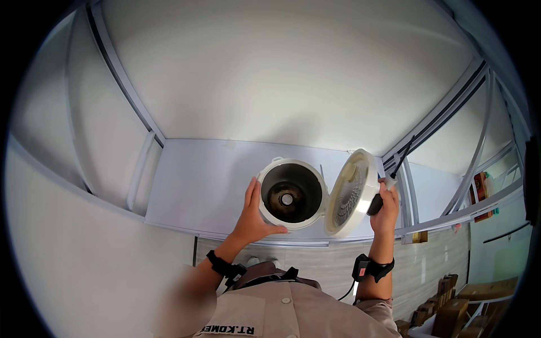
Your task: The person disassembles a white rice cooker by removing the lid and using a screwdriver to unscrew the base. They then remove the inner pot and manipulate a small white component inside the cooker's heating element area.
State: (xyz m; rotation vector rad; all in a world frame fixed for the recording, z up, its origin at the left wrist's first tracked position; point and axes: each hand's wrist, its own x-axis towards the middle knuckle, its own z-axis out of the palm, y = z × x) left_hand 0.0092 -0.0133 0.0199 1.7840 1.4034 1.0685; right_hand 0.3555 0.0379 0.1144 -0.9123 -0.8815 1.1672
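Note:
A white rice cooker [320, 183] stands with its lid up on the pale shelf. No inner pot sits in it: a dark grey well [307, 191] shows, with a brown-stained heating plate [276, 198] and a round metal button [287, 199] at the bottom. The cream lid [348, 194] leans to the right, its ribbed inner side facing left. My left hand [252, 217] grips the body's left side, thumb at the near rim and fingers along the wall. My right hand [386, 208] is closed at the lid's outer side, by a dark part [375, 204].
Beside my right fingers is a pale piece [390, 181] with a dark cord or rod [403, 155] rising from it. Metal frame posts [127, 84] bound the white shelf [186, 186] on both sides. A white wall [282, 67] closes the back. Cardboard boxes [451, 315] stand on the floor, lower right.

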